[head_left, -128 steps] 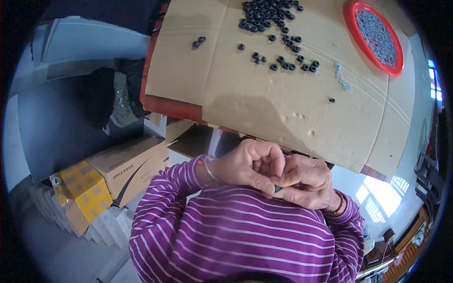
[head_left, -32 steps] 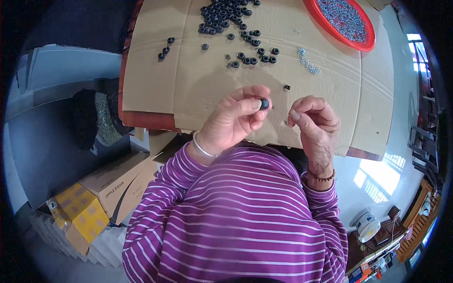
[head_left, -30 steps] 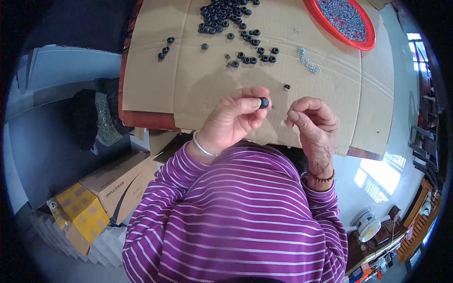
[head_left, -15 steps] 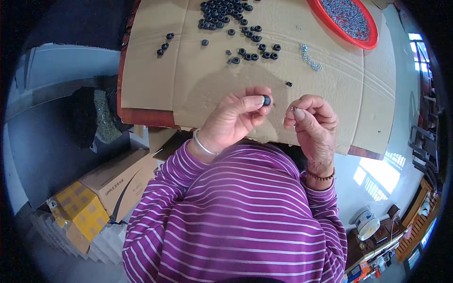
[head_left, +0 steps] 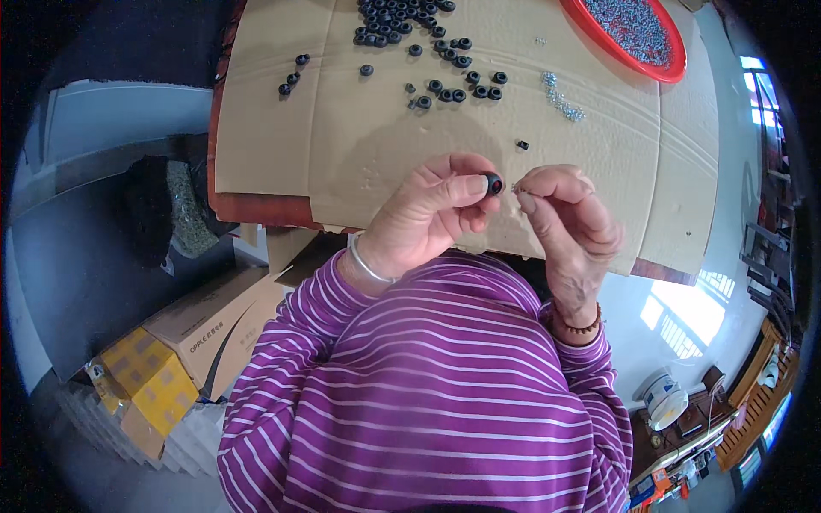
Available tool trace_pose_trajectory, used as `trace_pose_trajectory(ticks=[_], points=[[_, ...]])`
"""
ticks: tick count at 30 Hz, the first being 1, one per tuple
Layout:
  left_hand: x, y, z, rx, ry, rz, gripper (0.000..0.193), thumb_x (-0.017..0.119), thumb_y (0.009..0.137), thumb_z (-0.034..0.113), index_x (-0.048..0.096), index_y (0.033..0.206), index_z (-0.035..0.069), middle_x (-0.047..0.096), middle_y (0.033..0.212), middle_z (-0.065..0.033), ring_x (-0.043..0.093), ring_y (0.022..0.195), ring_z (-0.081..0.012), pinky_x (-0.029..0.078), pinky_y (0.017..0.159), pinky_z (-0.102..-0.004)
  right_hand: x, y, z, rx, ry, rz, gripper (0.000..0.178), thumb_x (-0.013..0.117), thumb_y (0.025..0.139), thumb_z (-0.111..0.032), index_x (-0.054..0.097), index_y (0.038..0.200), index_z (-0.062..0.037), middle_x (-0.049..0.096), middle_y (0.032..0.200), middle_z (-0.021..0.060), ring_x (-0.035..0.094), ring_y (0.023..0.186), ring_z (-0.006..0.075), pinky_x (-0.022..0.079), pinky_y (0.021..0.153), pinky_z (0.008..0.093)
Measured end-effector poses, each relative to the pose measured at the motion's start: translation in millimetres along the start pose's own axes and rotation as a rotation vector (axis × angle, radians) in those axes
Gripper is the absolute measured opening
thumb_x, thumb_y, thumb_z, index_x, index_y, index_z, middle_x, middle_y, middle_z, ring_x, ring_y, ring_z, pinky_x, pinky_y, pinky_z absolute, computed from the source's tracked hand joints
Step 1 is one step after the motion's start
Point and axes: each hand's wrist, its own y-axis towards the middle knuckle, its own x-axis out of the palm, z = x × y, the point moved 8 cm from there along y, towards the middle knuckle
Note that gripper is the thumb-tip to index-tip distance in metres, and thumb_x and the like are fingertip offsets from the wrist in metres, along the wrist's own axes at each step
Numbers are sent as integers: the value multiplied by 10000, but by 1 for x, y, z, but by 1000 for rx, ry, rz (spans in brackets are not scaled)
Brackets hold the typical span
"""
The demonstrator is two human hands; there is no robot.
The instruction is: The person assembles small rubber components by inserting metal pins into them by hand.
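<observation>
One black ring (head_left: pixel 493 183) is pinched in our left hand (head_left: pixel 428 218) just beside the tiny screw (head_left: pixel 516 187) nipped in our right hand (head_left: pixel 569 227), not joined yet we'd guess, with a big pile of rings (head_left: pixel 402 13) beyond our fingers left to do.

A sheet of brown cardboard (head_left: pixel 359 145) covers the surface, with a red round tray (head_left: pixel 676 64) of small grey pieces at its far right corner. Loose black rings (head_left: pixel 453 85) lie scattered across the far side (a short silvery cluster (head_left: pixel 560 94) sits just beside them). Below left stand cardboard boxes (head_left: pixel 214 321) and yellow cartons (head_left: pixel 150 389).
</observation>
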Motion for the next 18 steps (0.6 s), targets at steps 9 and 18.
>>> trace_pose_trajectory(ticks=[9, 18], points=[[4, -2, 9, 110, 158, 0, 183, 593, 833, 46, 577, 1013, 12, 626, 875, -78, 626, 794, -156, 499, 626, -251, 8, -1, -20, -213, -257, -62, 175, 660, 660, 104, 600, 795, 11, 602, 763, 92, 566, 677, 158, 430, 563, 246], [1, -2, 11, 161, 266, 0, 173, 608, 823, 41, 587, 987, -7, 628, 869, -90, 625, 788, -163, 501, 625, -251, 12, -5, -24, -263, -389, -43, 185, 677, 646, 89, 607, 786, -10, 605, 737, 87, 585, 674, 179, 453, 565, 266]])
